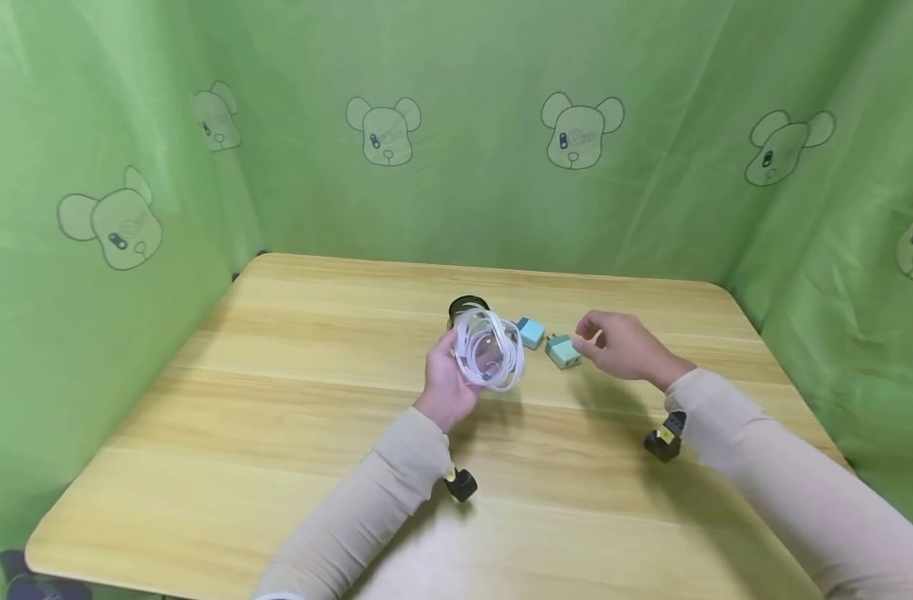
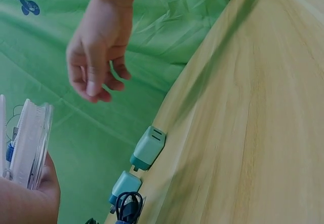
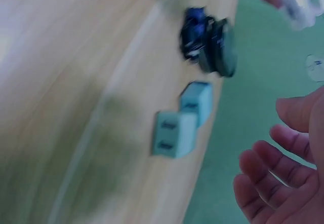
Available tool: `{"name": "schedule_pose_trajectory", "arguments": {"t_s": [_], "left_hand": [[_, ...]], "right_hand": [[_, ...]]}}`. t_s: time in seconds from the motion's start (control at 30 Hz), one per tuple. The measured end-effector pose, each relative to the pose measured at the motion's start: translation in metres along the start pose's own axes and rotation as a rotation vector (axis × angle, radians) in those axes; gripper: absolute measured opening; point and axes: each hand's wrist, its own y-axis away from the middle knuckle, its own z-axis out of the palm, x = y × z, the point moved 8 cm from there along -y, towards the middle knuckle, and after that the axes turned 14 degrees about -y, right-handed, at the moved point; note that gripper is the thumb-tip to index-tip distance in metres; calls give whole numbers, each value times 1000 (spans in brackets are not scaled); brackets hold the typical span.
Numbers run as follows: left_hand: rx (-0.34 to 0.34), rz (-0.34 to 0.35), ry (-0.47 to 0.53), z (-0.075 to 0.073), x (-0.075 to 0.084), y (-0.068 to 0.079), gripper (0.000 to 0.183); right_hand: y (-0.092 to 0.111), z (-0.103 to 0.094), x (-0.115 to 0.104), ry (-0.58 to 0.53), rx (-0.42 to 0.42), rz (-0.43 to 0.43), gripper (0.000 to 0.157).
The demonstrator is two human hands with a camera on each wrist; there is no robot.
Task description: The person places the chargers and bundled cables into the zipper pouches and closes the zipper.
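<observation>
Left hand: I see the left hand (image 1: 449, 379) raised over the table, fingers and thumb clamped on the white cable.
White cable: a round coil of white cable (image 1: 509, 357), held up near the middle of the table.
Right hand: the right hand (image 1: 623, 346) hovers to the right, loosely curved, thumb and fingers apart, holding nothing.
Chargers: a pale mint-green block charger (image 1: 565, 353) with prongs, and just left and farther, a light-blue block charger (image 1: 532, 332).
Black coil: a round black cable coil (image 1: 467, 302), farther left, partly hidden.
Table: light wood-grain tabletop (image 1: 314, 400).
</observation>
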Motion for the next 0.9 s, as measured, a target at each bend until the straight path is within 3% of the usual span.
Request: {"name": "schedule_pose_trajectory", "arguments": {"t_s": [0.2, 0.37, 0.53, 0.9], "left_hand": [[1, 12, -3, 3, 2, -1, 48], [2, -16, -8, 4, -2, -3, 49], [-10, -24, -12, 6, -3, -5, 50], [-6, -33, 24, 7, -3, -9, 49]], "right_hand": [[-4, 11, 23, 26, -70, -3, 30], [-6, 23, 37, 32, -115, 18, 47], [-9, 32, 43, 32, -107, 27, 59], [-11, 53, 40, 79, -164, 30, 56]]}}
